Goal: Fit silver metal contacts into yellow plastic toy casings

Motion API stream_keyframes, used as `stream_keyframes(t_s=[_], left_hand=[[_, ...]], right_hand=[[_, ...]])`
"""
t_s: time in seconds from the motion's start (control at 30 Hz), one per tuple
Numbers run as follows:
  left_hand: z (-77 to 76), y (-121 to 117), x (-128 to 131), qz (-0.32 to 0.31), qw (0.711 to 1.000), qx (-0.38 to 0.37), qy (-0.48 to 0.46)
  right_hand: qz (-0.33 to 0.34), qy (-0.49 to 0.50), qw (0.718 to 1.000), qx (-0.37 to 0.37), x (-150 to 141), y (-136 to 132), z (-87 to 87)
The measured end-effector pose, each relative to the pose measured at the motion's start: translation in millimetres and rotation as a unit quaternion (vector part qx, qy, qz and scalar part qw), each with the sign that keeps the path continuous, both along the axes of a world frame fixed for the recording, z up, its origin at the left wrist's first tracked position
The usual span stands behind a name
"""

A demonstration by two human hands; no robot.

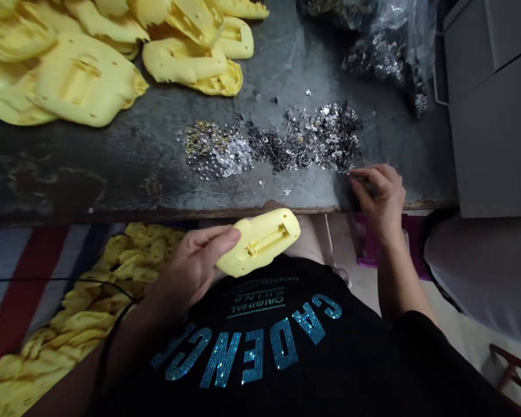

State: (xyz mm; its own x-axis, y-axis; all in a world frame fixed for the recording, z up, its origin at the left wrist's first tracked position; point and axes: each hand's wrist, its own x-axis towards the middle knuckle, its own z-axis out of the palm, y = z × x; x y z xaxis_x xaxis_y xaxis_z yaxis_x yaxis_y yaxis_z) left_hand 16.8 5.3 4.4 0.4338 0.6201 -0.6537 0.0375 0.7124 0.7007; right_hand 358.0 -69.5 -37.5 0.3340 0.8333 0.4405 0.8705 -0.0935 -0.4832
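My left hand (195, 260) grips a yellow plastic shell (260, 240) just below the near edge of the dark workbench (113, 168), its slotted inner side facing up. My right hand (380, 194) rests at the bench edge with its fingers pinched together at the right end of a heap of small silver metal clips (321, 136). What the pinched fingers hold is too small to make out. A second heap of shiny clips (217, 150), some gold-tinted, lies to the left of the first.
A pile of yellow shells (87, 75) covers the bench's far left. More yellow shells (91, 313) lie in a striped sack at my lower left. Clear bags of metal parts (382, 52) sit at the far right beside a grey cabinet (495, 116).
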Motion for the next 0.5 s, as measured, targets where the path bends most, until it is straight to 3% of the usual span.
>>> stream_keyframes(t_s=[0.13,0.27,0.4,0.5], left_hand=[[-5.0,0,0,0.043,0.999,0.0,0.016],[-3.8,2,4,0.058,0.998,-0.021,0.01],[-4.0,4,5,0.041,0.999,-0.025,-0.007],[-7.9,4,3,0.02,0.999,-0.014,-0.027]], right_hand=[[0.001,-0.037,0.998,-0.042,8,16,-8.5],[0.053,0.009,0.997,-0.053,0,16,-3.4],[0.019,0.004,0.999,-0.031,-2,9,2.6],[0.019,-0.031,0.998,-0.059,-7,15,1.5]])
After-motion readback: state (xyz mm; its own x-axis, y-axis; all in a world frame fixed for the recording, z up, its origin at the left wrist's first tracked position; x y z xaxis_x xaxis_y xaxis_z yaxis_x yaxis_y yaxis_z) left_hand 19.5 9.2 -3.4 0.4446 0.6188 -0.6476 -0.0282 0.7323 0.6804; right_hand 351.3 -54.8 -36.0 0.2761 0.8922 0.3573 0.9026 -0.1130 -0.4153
